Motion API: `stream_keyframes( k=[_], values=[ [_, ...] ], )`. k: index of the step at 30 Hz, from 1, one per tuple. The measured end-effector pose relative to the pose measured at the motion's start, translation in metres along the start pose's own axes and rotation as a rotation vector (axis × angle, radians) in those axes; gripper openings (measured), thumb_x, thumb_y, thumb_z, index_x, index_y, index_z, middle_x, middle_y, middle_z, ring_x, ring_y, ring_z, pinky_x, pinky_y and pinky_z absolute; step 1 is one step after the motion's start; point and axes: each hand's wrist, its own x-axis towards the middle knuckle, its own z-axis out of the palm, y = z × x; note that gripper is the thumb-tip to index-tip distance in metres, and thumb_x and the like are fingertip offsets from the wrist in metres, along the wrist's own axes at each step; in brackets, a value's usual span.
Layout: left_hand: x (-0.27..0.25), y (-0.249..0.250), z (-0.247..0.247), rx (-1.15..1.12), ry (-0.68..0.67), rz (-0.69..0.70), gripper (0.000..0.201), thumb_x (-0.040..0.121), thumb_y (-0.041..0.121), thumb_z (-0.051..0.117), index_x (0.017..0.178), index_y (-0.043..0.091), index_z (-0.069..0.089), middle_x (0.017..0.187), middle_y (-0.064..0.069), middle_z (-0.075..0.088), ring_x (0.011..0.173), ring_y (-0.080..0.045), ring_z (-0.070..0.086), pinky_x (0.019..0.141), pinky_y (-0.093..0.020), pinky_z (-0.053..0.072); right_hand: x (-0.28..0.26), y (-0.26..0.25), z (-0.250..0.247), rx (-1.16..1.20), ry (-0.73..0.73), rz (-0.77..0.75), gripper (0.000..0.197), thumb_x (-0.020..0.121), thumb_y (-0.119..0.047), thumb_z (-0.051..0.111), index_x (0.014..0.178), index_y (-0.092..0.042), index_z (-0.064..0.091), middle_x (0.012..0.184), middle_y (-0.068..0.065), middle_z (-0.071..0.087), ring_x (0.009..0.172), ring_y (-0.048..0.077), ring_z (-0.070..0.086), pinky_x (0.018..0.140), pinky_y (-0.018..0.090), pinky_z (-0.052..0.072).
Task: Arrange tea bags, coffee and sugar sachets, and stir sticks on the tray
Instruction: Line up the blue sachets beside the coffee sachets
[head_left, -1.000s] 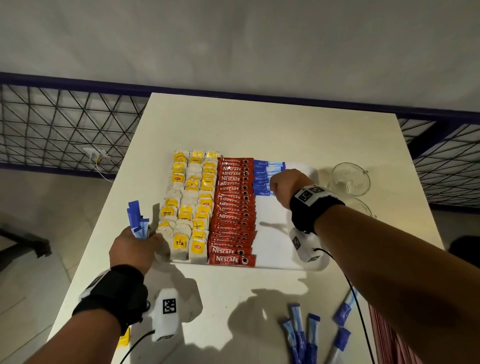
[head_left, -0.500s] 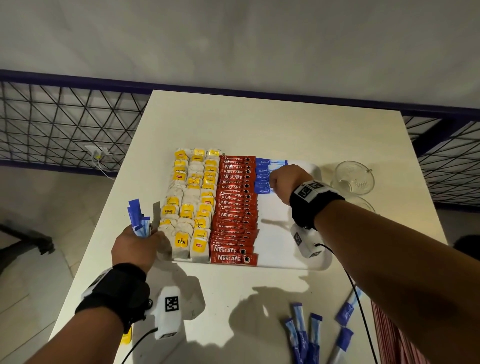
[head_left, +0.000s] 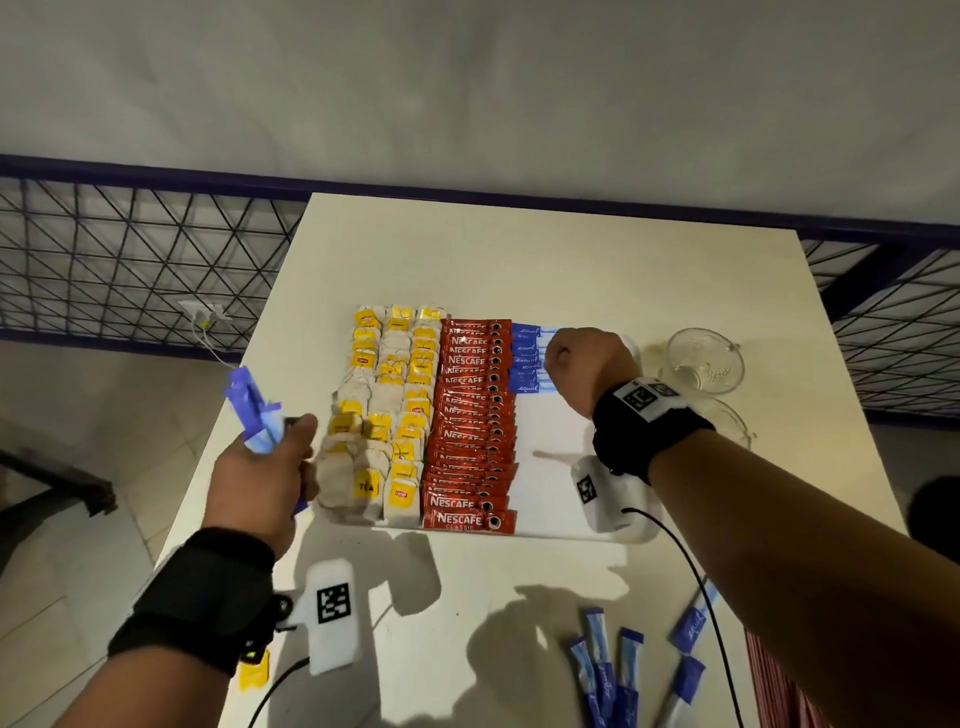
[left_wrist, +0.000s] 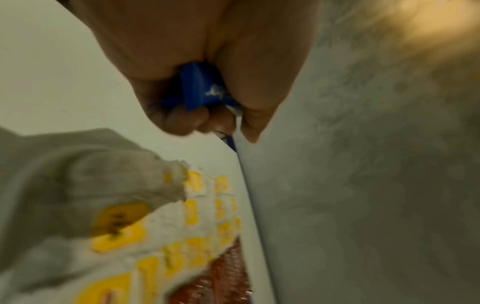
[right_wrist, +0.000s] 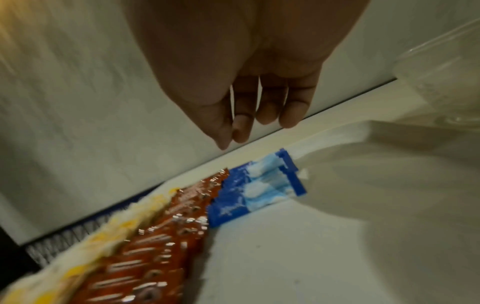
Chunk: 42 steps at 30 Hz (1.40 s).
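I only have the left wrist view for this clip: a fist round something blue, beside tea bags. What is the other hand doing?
Observer: The right hand holds nothing; its relaxed fingers hang above a short row of blue paper sweetener sachets on the white plastic tray.
Operator: How much is in that fist?
Observer: The left hand has a bunch of blue sachets in its grip, fanning out above the knuckles.
Operator: Any more waiting off the tray?
Observer: Yes, several loose blue sachets lie on the pale table near its front edge.
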Motion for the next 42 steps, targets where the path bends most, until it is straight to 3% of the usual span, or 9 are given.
stream_keyframes(
  k=[3,5,10,16,22,29,35,39,42],
  values=[
    [-0.015,0.013,0.034,-0.307,-0.228,-0.119,0.022,0.098,0.017,0.052,0.076,0.016,0.051,0.053,0.002,0.042,0.042,-0.01,0.039,0.039,-0.02,0.034,-0.035,-0.027,-0.001,0.294,-0.028,-0.085,0.013,0.092,-0.02,0.054,0.092,-0.021,0.067,0.093,-0.007,0.067,0.087,0.013,0.06,0.071,0.019,0.041],
    [-0.031,0.019,0.059,-0.403,-0.296,-0.202,0.02,0.1,0.021,0.048,0.082,0.014,0.053,0.053,0.002,0.043,0.045,-0.012,0.048,0.044,-0.022,0.045,-0.062,-0.05,-0.004,0.42,-0.117,-0.178,0.014,0.094,-0.026,0.056,0.095,-0.019,0.068,0.087,-0.012,0.062,0.081,0.006,0.056,0.067,0.013,0.041],
    [-0.061,0.025,0.09,-0.498,-0.374,-0.259,0.039,0.098,0.036,0.048,0.069,0.013,0.059,0.077,-0.012,0.059,0.08,-0.029,0.061,0.089,-0.049,0.048,-0.103,-0.075,-0.01,0.65,-0.224,-0.222,0.018,0.091,-0.037,0.061,0.082,-0.022,0.066,0.069,-0.009,0.062,0.065,0.01,0.056,0.067,0.029,0.048],
    [-0.104,0.039,0.103,-0.648,-0.407,-0.212,0.041,0.101,0.03,0.042,0.069,0.01,0.057,0.06,-0.003,0.063,0.058,-0.016,0.067,0.056,-0.028,0.057,-0.129,-0.063,-0.022,0.692,-0.164,-0.188,0.015,0.083,-0.031,0.072,0.072,-0.029,0.061,0.069,-0.007,0.061,0.061,0.008,0.054,0.07,0.034,0.052],
    [-0.13,0.042,0.104,-0.643,-0.427,-0.144,0.05,0.1,0.034,0.044,0.062,0.01,0.066,0.062,-0.006,0.066,0.061,-0.019,0.069,0.059,-0.032,0.059,-0.145,-0.048,-0.035,0.692,-0.159,-0.191,0.018,0.081,-0.025,0.074,0.072,-0.028,0.058,0.067,-0.005,0.059,0.057,0.01,0.052,0.064,0.03,0.048],
    [-0.139,0.034,0.095,-0.424,-0.285,0.019,0.021,0.094,0.026,0.058,0.081,0.01,0.055,0.057,-0.006,0.055,0.05,-0.018,0.054,0.047,-0.026,0.049,-0.158,-0.036,-0.054,0.661,-0.127,-0.21,0.012,0.086,-0.023,0.07,0.079,-0.026,0.06,0.069,-0.006,0.055,0.06,0.007,0.048,0.061,0.019,0.041],
    [-0.144,0.029,0.092,-0.412,-0.29,0.028,0.018,0.09,0.01,0.063,0.077,0.014,0.052,0.055,0.0,0.039,0.043,-0.011,0.035,0.039,-0.021,0.033,-0.157,-0.026,-0.061,0.923,-0.031,-0.196,0.02,0.088,-0.01,0.066,0.082,-0.029,0.065,0.074,-0.001,0.061,0.063,0.012,0.054,0.072,0.029,0.048],
    [-0.156,0.022,0.094,-0.305,-0.409,0.01,0.027,0.087,0.013,0.065,0.061,0.02,0.066,0.05,0.0,0.041,0.042,-0.013,0.034,0.041,-0.022,0.03,-0.157,-0.022,-0.07,0.902,0.032,-0.19,0.026,0.093,-0.009,0.055,0.082,-0.03,0.066,0.07,-0.006,0.058,0.063,0.012,0.052,0.07,0.022,0.043],
    [-0.163,0.021,0.09,-0.157,-0.457,0.034,0.014,0.088,0.013,0.066,0.075,0.01,0.063,0.048,0.001,0.048,0.043,-0.017,0.032,0.042,-0.023,0.029,-0.156,-0.017,-0.078,0.772,-0.049,-0.202,0.023,0.096,-0.012,0.052,0.093,-0.027,0.068,0.071,-0.014,0.057,0.067,0.008,0.052,0.07,0.019,0.042]
  ],
)
